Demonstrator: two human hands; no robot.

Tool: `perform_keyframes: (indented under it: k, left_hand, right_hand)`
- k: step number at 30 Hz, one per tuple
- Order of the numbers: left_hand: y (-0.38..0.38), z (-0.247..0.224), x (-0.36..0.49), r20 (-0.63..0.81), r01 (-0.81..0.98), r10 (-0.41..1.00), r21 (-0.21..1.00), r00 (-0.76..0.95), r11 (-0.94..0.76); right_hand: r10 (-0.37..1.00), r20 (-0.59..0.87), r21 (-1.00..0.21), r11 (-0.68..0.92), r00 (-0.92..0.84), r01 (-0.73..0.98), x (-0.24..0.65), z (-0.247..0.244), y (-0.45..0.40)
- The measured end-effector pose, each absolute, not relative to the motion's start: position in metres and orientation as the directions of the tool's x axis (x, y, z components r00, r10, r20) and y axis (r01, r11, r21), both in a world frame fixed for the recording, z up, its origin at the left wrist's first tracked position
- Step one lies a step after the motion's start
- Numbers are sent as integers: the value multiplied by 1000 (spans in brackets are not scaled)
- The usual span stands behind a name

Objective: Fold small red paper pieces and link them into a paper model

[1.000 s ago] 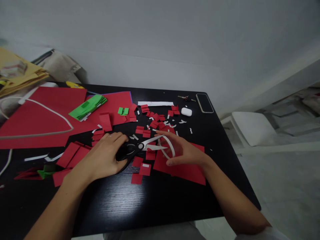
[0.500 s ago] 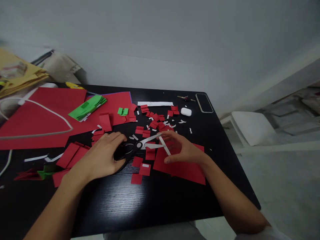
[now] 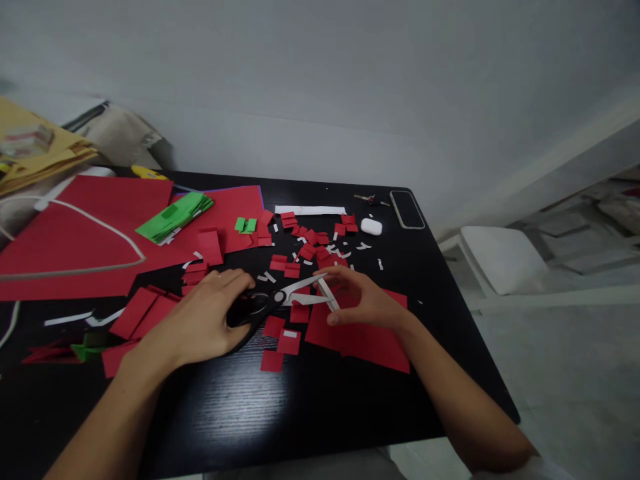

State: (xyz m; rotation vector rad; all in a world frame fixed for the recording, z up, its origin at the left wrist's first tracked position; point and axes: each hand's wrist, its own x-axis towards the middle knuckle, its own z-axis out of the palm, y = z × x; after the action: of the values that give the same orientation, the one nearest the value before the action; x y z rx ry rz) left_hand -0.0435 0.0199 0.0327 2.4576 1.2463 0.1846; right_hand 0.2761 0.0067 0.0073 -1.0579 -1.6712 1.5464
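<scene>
My left hand grips the black handles of a pair of scissors, whose blades stand apart and point right. Between the thumb and fingers of my right hand is a narrow white strip, which crosses the tips of the blades. A red paper sheet lies under my right hand. Below the scissors rest several small red paper squares, one bearing a white strip. More folded red pieces and white scraps are scattered beyond the blades.
Large red sheets with a white cable over them cover the left side. Green folded paper lies on top. At the back right are a phone, keys and a white case. A white stool stands beyond the table.
The scissors' blades have shifted slightly right across the white strip, which now sits at a slightly different angle. My right hand keeps its hold, and the view has moved a little.
</scene>
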Motion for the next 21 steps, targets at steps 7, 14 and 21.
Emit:
perform_keyframes:
  k: [7, 14, 21]
  left_hand:
    - [19, 35, -44, -25, 759, 815, 385, 578, -526]
    - [21, 33, -40, 12, 798, 844, 321, 535, -510]
    - [21, 33, -35, 7, 843, 870, 246, 492, -479]
  right_hand:
    - [898, -98, -976, -1, -429, 220, 275, 8, 6]
    - [916, -15, -987, 50, -401, 150, 268, 10, 0]
    - [912, -23, -993, 27, -409, 117, 266, 11, 0]
